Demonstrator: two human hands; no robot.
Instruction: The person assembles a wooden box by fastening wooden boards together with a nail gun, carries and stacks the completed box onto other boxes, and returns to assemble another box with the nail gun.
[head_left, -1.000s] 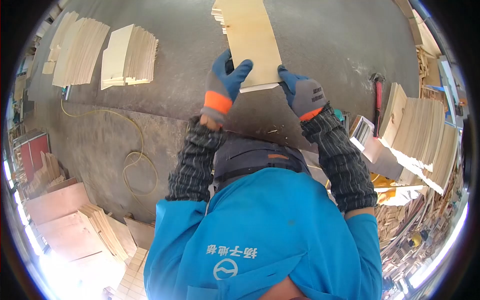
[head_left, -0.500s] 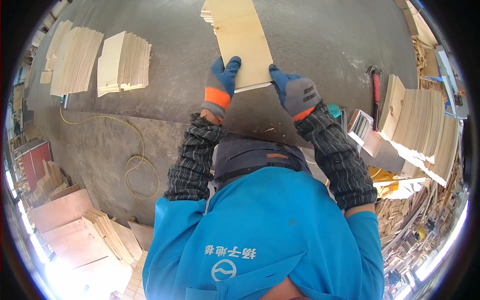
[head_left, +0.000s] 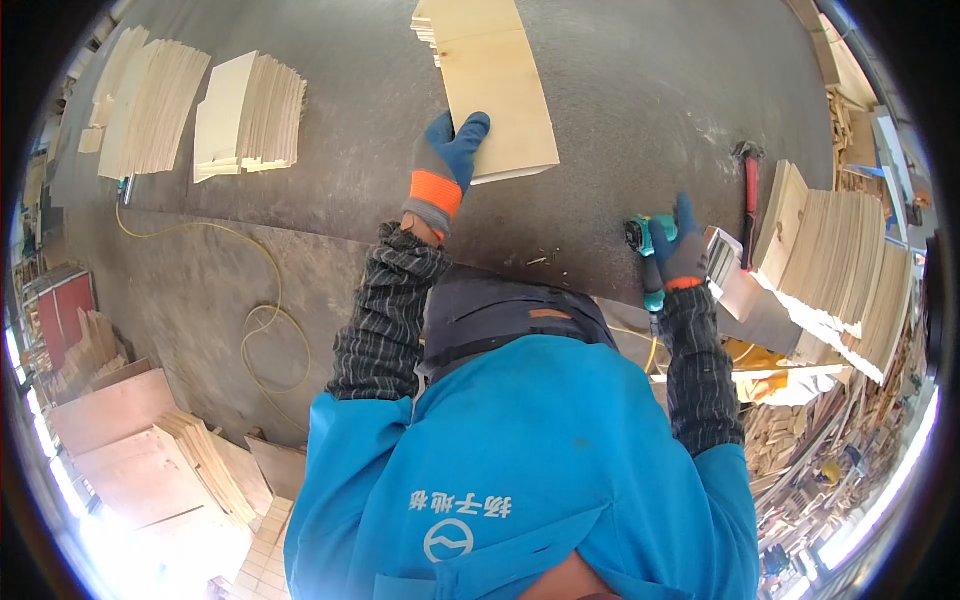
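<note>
A pale wooden board (head_left: 495,75) lies on the dark work surface at the top middle, over a stack of thin wooden strips (head_left: 424,32). My left hand (head_left: 448,150), in a blue and grey glove with an orange cuff, grips its lower left edge, thumb on top and fingers at the side. My right hand (head_left: 682,248) is at a teal and black power tool (head_left: 640,235) lying to the right. One finger stretches forward and the thumb reaches over the tool; the other fingers are partly hidden.
A red-handled hammer (head_left: 750,200) lies right of the tool, beside a large stack of boards (head_left: 830,250). Two board stacks stand on the left, one of them nearer (head_left: 250,115). A yellow hose (head_left: 270,260) loops at lower left. Panels (head_left: 165,460) lie beyond it.
My right hand has let go of the board's right corner and moved right and down to the power tool. My left hand still grips the board.
</note>
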